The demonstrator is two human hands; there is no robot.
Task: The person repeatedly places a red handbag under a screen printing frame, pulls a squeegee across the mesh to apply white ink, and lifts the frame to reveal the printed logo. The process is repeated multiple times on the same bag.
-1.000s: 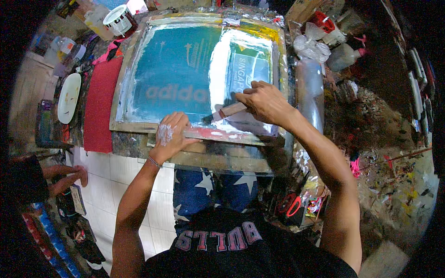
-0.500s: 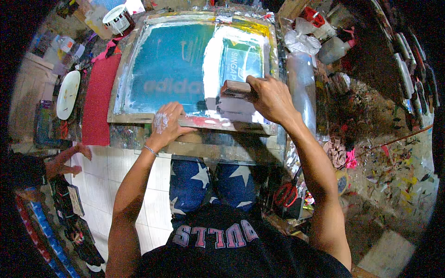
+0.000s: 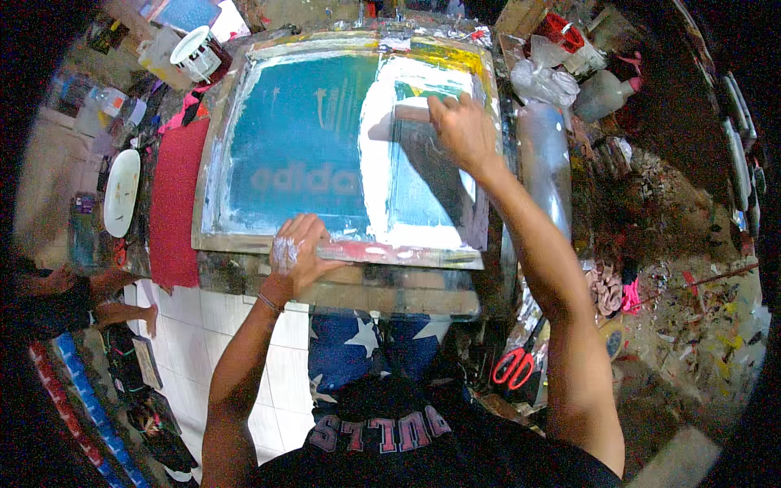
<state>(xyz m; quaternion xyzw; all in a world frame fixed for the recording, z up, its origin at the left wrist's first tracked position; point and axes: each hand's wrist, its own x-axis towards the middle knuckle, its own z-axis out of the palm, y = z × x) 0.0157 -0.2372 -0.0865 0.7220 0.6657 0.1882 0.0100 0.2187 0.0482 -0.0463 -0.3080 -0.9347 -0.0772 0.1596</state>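
A wood-edged printing screen (image 3: pixel 218 237) lies flat before me, with blue-green mesh (image 3: pixel 301 122) on its left and white ink (image 3: pixel 375 187) spread over the right part. My right hand (image 3: pixel 464 134) is closed round a squeegee (image 3: pixel 412 112) at the far part of the inked strip. The hand hides the squeegee's right end, and its shadow falls across the strip. At the near edge, my left hand (image 3: pixel 299 254) grips the screen's frame, fingers over the wood and thumb stretched along it. White smears mark the back of that hand.
A red cloth-like strip (image 3: pixel 176 203) and a white oval dish (image 3: pixel 122 193) lie left. A paint bucket (image 3: pixel 198 55) stands far left. Right are a clear cylinder (image 3: pixel 545 163), a plastic bag (image 3: pixel 541 81) and red-handled scissors (image 3: pixel 513 370). Another person's limbs (image 3: pixel 122 301) show at left.
My right hand has pushed the squeegee away from me, from the strip's near half to its far part. My left hand stays on the frame. The whole view has shifted slightly.
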